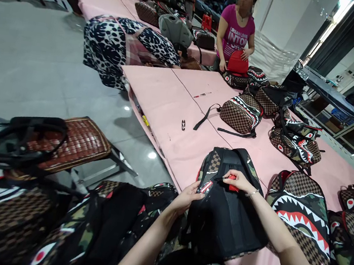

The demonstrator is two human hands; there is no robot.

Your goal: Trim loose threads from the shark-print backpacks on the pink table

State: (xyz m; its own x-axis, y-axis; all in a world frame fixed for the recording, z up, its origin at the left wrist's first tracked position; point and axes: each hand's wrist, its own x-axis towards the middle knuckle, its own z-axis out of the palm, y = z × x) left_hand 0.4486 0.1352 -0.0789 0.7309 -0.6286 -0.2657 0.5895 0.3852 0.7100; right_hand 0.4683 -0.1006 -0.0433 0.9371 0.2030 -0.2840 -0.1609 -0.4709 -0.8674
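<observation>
A backpack (pixel 216 226) lies on the pink table in front of me, its black padded back and straps facing up. Brown check and camouflage panels show along its edges. My left hand (pixel 189 194) grips its left side, beside a shiny patch with a red-and-white print. Over the upper middle of the back, my right hand (pixel 240 181) is closed in a pinch around a small red thing (pixel 232 185). A dark tip pokes out at the fingertips, close to the strap; the fingers hide most of its shape.
Shark-mouth backpacks (pixel 299 220) line the right side of the pink table (pixel 165 100). Another backpack (pixel 241 113) lies farther back, near small black snips (pixel 183 125) and a pen (pixel 202 95). A co-worker (pixel 237 31) handles a red bag across the table. Bags crowd the lower left near a woven chair (pixel 73 142).
</observation>
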